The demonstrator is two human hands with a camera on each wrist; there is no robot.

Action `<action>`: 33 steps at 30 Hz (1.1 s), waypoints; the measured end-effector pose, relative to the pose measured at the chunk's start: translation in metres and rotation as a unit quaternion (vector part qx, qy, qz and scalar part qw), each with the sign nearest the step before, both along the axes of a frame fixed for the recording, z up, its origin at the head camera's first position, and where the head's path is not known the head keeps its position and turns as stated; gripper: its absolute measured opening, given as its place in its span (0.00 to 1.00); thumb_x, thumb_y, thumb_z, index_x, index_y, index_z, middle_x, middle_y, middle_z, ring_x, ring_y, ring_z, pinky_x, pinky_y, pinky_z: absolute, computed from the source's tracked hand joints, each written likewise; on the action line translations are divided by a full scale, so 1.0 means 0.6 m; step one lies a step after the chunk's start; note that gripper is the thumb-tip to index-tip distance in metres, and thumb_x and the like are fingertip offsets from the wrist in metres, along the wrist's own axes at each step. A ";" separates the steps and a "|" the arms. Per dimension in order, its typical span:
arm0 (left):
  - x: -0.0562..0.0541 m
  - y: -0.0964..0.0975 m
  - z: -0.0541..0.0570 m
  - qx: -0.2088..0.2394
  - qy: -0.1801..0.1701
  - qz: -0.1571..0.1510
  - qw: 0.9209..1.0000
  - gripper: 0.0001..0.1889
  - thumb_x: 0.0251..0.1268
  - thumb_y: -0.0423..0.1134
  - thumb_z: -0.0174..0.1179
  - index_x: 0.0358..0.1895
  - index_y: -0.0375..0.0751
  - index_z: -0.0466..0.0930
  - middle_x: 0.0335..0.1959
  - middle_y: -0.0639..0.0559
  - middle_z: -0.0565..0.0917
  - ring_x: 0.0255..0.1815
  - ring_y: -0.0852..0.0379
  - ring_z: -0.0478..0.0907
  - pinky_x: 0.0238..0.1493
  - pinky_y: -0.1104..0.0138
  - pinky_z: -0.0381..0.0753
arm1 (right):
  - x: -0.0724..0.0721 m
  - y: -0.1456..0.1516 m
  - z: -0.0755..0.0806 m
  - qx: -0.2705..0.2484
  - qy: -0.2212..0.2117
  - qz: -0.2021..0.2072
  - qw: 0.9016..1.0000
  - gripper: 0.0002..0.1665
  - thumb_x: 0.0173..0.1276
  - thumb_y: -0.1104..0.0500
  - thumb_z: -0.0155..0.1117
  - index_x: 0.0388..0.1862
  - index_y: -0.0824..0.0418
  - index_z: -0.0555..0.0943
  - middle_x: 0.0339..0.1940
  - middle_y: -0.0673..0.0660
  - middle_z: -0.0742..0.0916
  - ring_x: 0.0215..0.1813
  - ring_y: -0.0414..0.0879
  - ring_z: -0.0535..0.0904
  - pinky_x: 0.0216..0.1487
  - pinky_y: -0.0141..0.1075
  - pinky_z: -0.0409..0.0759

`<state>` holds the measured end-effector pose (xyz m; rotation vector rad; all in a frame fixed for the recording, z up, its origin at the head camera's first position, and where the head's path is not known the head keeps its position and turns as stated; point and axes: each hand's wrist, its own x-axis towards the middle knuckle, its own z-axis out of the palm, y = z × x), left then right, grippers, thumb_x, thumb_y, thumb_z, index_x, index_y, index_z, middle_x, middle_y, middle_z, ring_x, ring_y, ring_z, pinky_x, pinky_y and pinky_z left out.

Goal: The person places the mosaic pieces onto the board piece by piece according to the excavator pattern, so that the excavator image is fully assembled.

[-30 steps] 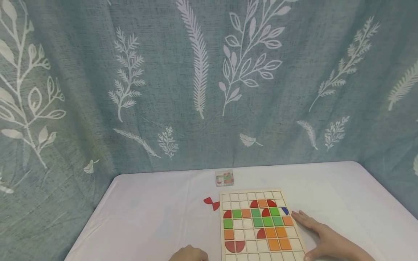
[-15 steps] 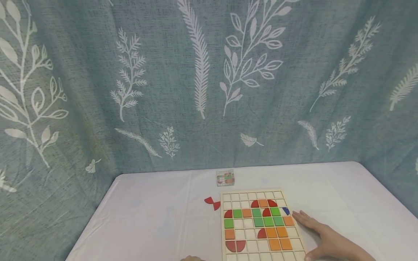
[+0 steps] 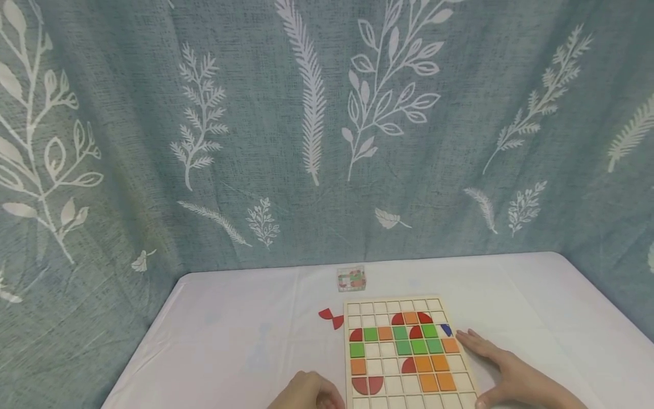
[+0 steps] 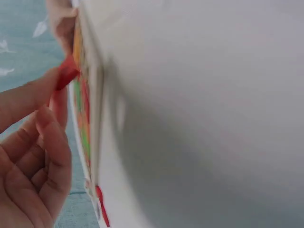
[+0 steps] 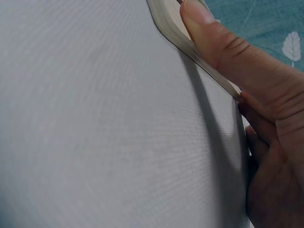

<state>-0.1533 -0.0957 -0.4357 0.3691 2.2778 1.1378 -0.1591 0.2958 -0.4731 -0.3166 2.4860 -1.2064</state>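
A wooden grid board with coloured tiles in several squares lies on the white tabletop. Beside its lower left edge in the head view is my left hand, partly cut off by the frame. Between thumb and fingers it pinches a small red piece, as the left wrist view shows; the piece's full outline is hidden. My right hand rests along the board's right edge, fingers stretched out. Its thumb lies on the board's rim near a corner, seen in the right wrist view.
Two red quarter-circle-like pieces lie just left of the board. A small clear box with a coloured pattern stands behind it. A blue piece sits near the board's right edge. A patterned green-blue curtain hangs behind the table.
My left hand dipped almost out of the head view, then came back up and right toward the board's lower left edge. The right hand and the board stay in place.
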 end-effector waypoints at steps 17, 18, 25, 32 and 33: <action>-0.066 0.111 0.019 0.037 0.093 -0.051 0.994 0.03 0.49 0.35 0.68 0.28 0.46 0.83 0.14 0.58 0.76 0.15 0.63 0.70 0.17 0.75 0.66 | -0.004 -0.008 0.002 0.057 0.031 -0.003 0.998 0.63 0.39 0.47 0.77 0.72 0.56 0.55 0.72 0.70 0.55 0.69 0.72 0.44 0.57 0.69 0.51; -0.067 0.117 0.017 0.034 0.097 -0.053 0.993 0.04 0.48 0.35 0.68 0.27 0.46 0.82 0.14 0.58 0.76 0.14 0.64 0.69 0.16 0.75 0.65 | -0.004 -0.008 0.002 0.057 0.030 -0.003 0.998 0.63 0.39 0.47 0.77 0.72 0.57 0.55 0.72 0.70 0.55 0.69 0.72 0.44 0.57 0.69 0.51; -0.071 0.154 0.008 0.012 0.109 -0.066 0.992 0.11 0.45 0.34 0.70 0.20 0.45 0.75 0.13 0.59 0.73 0.13 0.65 0.67 0.15 0.75 0.63 | -0.004 -0.008 0.003 0.055 0.029 0.002 0.998 0.62 0.41 0.47 0.77 0.73 0.57 0.54 0.71 0.71 0.56 0.69 0.73 0.44 0.56 0.70 0.52; -0.063 0.176 -0.004 -0.033 0.142 -0.075 0.986 0.13 0.47 0.37 0.69 0.15 0.44 0.73 0.14 0.59 0.70 0.16 0.65 0.63 0.17 0.74 0.60 | -0.005 -0.006 0.000 0.060 0.038 0.004 0.997 0.62 0.39 0.47 0.77 0.72 0.56 0.55 0.71 0.71 0.56 0.69 0.73 0.45 0.56 0.70 0.52; -0.062 0.178 -0.005 -0.043 0.152 -0.077 0.984 0.14 0.47 0.38 0.69 0.14 0.44 0.73 0.13 0.59 0.70 0.16 0.65 0.63 0.18 0.74 0.61 | -0.005 -0.005 0.000 0.060 0.040 0.005 0.997 0.62 0.39 0.47 0.77 0.72 0.56 0.55 0.71 0.71 0.56 0.69 0.73 0.45 0.56 0.70 0.52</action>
